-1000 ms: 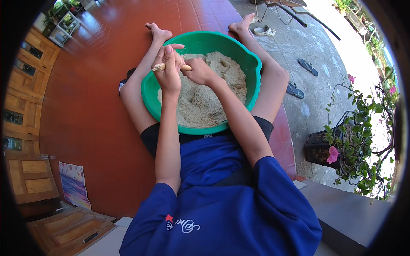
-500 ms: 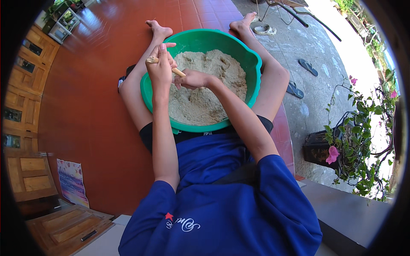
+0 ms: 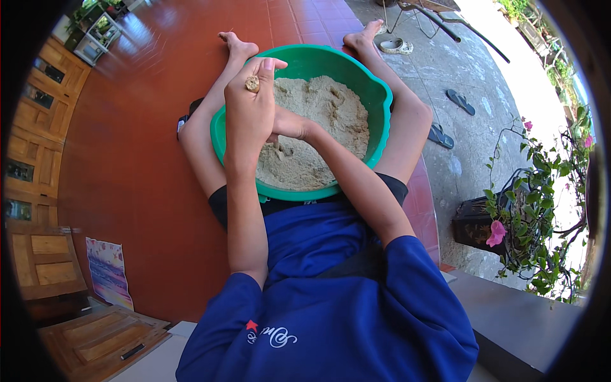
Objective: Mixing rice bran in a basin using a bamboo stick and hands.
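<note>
Pinched between the left hand's (image 3: 249,118) fingers is a small tan lump (image 3: 252,83), held above the green basin (image 3: 375,95) at about its 10 o'clock rim. That grip is closed on the lump. The right hand (image 3: 287,124) lies just behind the left, at the basin's centre, touching the crumbly tan meal (image 3: 324,121); whether its fingers are curled or spread I cannot tell, since the left hand hides them. The basin sits on the red floor (image 3: 127,165) between the person's outstretched legs. The lump looks light, soft and crumbly, likely to break if squeezed hard, so a gentle fingertip hold round its middle suits it. Sandals (image 3: 459,102) lie on concrete at 2 o'clock; a potted plant (image 3: 509,223) stands at 4 o'clock.
</note>
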A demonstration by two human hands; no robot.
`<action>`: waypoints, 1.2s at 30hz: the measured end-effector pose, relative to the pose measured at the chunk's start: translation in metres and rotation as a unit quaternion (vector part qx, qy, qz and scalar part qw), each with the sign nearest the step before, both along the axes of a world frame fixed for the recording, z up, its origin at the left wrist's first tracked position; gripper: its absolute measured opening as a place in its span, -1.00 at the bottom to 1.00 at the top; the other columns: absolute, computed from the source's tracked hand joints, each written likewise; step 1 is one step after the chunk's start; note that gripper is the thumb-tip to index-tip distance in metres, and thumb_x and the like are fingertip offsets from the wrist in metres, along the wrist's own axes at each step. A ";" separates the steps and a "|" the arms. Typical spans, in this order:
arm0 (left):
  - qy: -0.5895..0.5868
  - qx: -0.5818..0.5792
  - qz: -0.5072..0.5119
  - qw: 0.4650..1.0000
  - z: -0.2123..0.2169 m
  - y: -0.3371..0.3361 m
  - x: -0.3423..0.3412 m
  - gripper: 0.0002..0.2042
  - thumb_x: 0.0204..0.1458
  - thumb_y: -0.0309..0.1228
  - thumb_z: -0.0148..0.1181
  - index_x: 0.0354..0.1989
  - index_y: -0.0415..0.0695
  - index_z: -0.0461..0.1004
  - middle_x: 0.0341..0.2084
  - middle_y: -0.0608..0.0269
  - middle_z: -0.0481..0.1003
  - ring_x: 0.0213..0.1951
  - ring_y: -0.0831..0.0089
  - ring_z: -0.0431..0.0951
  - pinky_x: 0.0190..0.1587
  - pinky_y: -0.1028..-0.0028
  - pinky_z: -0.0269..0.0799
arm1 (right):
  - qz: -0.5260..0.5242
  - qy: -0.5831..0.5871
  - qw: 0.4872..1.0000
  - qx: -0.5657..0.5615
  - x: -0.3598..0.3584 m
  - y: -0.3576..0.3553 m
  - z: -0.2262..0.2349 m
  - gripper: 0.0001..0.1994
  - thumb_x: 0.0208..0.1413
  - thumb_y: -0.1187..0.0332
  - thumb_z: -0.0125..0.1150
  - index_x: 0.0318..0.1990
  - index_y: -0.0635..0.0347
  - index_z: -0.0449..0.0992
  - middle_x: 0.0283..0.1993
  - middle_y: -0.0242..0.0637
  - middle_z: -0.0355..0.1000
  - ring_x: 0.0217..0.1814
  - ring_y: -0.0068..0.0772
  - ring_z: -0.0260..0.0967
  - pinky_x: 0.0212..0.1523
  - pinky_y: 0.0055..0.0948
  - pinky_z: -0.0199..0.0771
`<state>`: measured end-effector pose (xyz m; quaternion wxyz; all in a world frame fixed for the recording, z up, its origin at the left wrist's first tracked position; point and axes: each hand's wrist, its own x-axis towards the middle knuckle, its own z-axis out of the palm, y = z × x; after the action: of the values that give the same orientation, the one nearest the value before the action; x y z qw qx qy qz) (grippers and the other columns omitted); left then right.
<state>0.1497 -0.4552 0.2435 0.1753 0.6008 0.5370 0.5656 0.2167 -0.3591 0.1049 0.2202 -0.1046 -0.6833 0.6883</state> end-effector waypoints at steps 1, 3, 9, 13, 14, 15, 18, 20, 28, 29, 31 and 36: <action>0.001 0.001 0.002 1.000 0.003 -0.002 0.004 -0.66 0.48 -0.25 0.02 -0.15 -0.23 0.65 -0.64 0.39 0.32 -0.56 0.65 0.22 -0.48 0.45 0.18 | -0.042 0.053 0.997 0.032 -0.002 0.004 0.001 -0.88 0.16 0.34 0.26 -0.29 0.18 0.50 -0.60 -0.45 0.33 -0.61 -0.61 0.23 -0.56 -0.51 0.17; 0.058 0.085 0.004 0.995 0.008 -0.005 0.009 -0.68 0.48 -0.25 0.02 -0.10 -0.22 0.65 -0.65 0.55 0.15 -0.55 0.74 0.10 -0.50 0.56 0.03 | -0.083 0.106 0.989 0.063 -0.002 0.007 0.001 -0.89 0.15 0.37 0.28 -0.29 0.18 0.50 -0.55 -0.45 0.39 -0.55 -0.63 0.28 -0.51 -0.55 0.22; 0.001 0.092 0.074 0.993 0.009 -0.008 -0.024 -0.65 0.49 -0.21 -0.02 -0.08 -0.22 0.63 -0.65 0.53 0.17 -0.55 0.72 0.16 -0.48 0.55 0.10 | -0.042 0.118 0.992 -0.007 0.003 -0.001 0.010 -0.74 0.32 0.40 0.30 0.09 0.33 0.59 -0.03 -0.31 0.64 0.03 -0.56 0.55 0.08 -0.42 0.55; 0.081 0.110 0.121 0.983 0.004 -0.004 -0.037 -0.61 0.50 -0.17 -0.03 -0.08 -0.24 0.63 -0.67 0.51 0.18 -0.58 0.73 0.17 -0.51 0.53 0.11 | -0.105 0.138 0.983 0.062 -0.018 -0.029 0.010 -0.76 0.35 0.30 0.33 0.00 0.29 0.63 -0.18 -0.37 0.63 -0.15 -0.64 0.50 -0.09 -0.50 0.54; 0.083 0.111 0.121 0.983 0.005 -0.003 -0.038 -0.61 0.50 -0.17 -0.03 -0.08 -0.24 0.63 -0.67 0.51 0.18 -0.58 0.73 0.17 -0.51 0.53 0.11 | -0.108 0.139 0.981 0.078 -0.019 -0.030 0.011 -0.74 0.39 0.27 0.27 0.02 0.30 0.62 -0.16 -0.28 0.66 -0.15 -0.54 0.56 -0.04 -0.41 0.58; 0.072 0.109 0.123 0.984 0.006 -0.001 -0.038 -0.61 0.50 -0.18 -0.03 -0.10 -0.25 0.63 -0.69 0.52 0.18 -0.59 0.73 0.16 -0.53 0.53 0.10 | -0.108 0.141 0.981 0.079 -0.018 -0.031 0.012 -0.74 0.39 0.27 0.27 0.02 0.30 0.62 -0.16 -0.28 0.66 -0.15 -0.54 0.56 -0.04 -0.41 0.58; 0.030 0.111 0.147 0.982 -0.009 0.010 -0.050 -0.61 0.49 -0.20 -0.03 -0.16 -0.25 0.63 -0.71 0.45 0.20 -0.61 0.68 0.18 -0.55 0.46 0.07 | -0.171 0.075 0.952 0.241 -0.021 -0.035 0.016 -0.70 0.39 0.25 0.22 0.06 0.31 0.56 -0.17 -0.11 0.64 -0.15 -0.23 0.62 -0.05 -0.24 0.59; -0.029 0.132 0.151 0.979 -0.028 0.029 -0.052 -0.60 0.49 -0.23 -0.04 -0.24 -0.26 0.61 -0.74 0.39 0.20 -0.62 0.63 0.19 -0.55 0.38 0.04 | -0.214 0.038 0.912 0.348 -0.025 -0.027 0.002 -0.70 0.35 0.27 0.18 0.07 0.32 0.49 -0.14 0.04 0.59 -0.10 0.11 0.57 -0.03 -0.05 0.55; -0.046 0.162 0.180 0.969 -0.055 0.038 -0.047 -0.62 0.47 -0.25 -0.02 -0.28 -0.30 0.58 -0.70 0.32 0.34 -0.62 0.59 0.27 -0.56 0.40 0.14 | -0.160 -0.033 0.926 0.340 -0.024 -0.021 -0.017 -0.75 0.38 0.30 0.04 0.03 0.30 0.38 -0.03 0.21 0.52 0.07 0.34 0.46 0.07 0.12 0.45; -0.047 0.165 0.186 0.967 -0.056 0.039 -0.048 -0.61 0.47 -0.24 -0.01 -0.28 -0.30 0.57 -0.70 0.32 0.34 -0.62 0.59 0.27 -0.56 0.39 0.13 | -0.160 -0.028 0.924 0.345 -0.027 -0.021 -0.018 -0.75 0.38 0.30 0.04 0.03 0.30 0.38 -0.03 0.21 0.52 0.07 0.34 0.46 0.07 0.12 0.45; -0.048 0.181 0.193 0.963 -0.056 0.041 -0.051 -0.60 0.48 -0.23 -0.02 -0.29 -0.29 0.56 -0.72 0.36 0.30 -0.64 0.60 0.25 -0.58 0.39 0.09 | -0.159 -0.045 0.918 0.361 -0.030 -0.018 -0.021 -0.72 0.41 0.26 0.00 0.04 0.34 0.36 -0.05 0.22 0.52 0.05 0.34 0.46 0.08 0.12 0.44; -0.100 0.199 0.209 0.952 -0.063 0.044 -0.064 -0.60 0.49 -0.22 -0.04 -0.30 -0.27 0.55 -0.75 0.50 0.15 -0.68 0.69 0.15 -0.61 0.47 -0.04 | -0.118 -0.068 0.922 0.362 -0.036 -0.011 -0.015 -0.69 0.44 0.23 -0.04 0.00 0.39 0.38 -0.10 0.25 0.50 0.04 0.35 0.46 0.07 0.14 0.43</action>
<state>0.0860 -0.4115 0.1803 -0.0168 0.4382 0.5069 0.7421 0.1806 -0.3704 0.0904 0.2756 -0.1443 -0.8817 0.3548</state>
